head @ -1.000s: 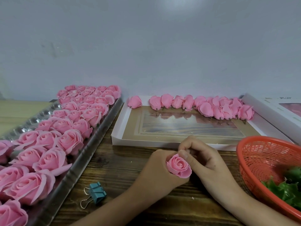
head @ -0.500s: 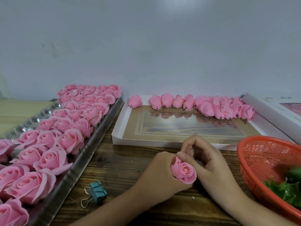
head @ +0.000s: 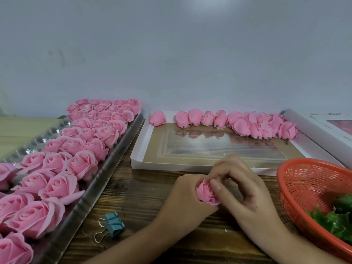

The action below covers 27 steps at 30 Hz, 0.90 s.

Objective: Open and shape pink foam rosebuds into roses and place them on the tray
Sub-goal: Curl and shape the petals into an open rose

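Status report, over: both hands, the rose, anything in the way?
Left hand holds the rose, right hand pinches it at the top. Rose above the table, not yet on the tray. Binder clip lies between hands and tray.

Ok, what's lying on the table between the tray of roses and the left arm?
A blue binder clip lies there on the wooden table, touching neither the tray nor the arm; the head view shows it.

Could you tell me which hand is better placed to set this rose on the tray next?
Probably the left hand: it grips the rose, and the tray lies on its side.
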### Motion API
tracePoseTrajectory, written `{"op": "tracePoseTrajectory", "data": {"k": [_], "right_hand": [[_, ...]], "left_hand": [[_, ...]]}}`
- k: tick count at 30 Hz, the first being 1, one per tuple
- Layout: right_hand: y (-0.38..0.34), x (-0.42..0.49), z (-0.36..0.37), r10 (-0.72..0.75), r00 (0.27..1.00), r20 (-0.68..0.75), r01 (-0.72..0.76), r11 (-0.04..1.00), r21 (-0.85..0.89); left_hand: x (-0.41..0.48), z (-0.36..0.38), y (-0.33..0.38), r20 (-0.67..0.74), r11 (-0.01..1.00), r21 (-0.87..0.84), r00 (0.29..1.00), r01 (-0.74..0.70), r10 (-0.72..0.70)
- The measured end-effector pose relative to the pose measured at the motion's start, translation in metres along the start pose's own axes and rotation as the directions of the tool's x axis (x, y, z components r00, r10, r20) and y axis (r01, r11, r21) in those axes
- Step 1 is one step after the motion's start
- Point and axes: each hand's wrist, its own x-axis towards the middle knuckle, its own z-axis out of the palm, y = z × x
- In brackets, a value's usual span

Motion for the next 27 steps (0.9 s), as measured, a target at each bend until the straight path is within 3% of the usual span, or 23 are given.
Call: {"op": "tracePoseTrajectory", "data": {"k": [27], "right_hand": [[-0.006, -0.001, -0.001, -0.049, 0.995, 0.083, 0.050, 0.999, -0.012]], "left_hand": [[0.001, 0.005, -0.012, 0.012, 0.998, 0.041, 0.999, 0.048, -0.048]]}}
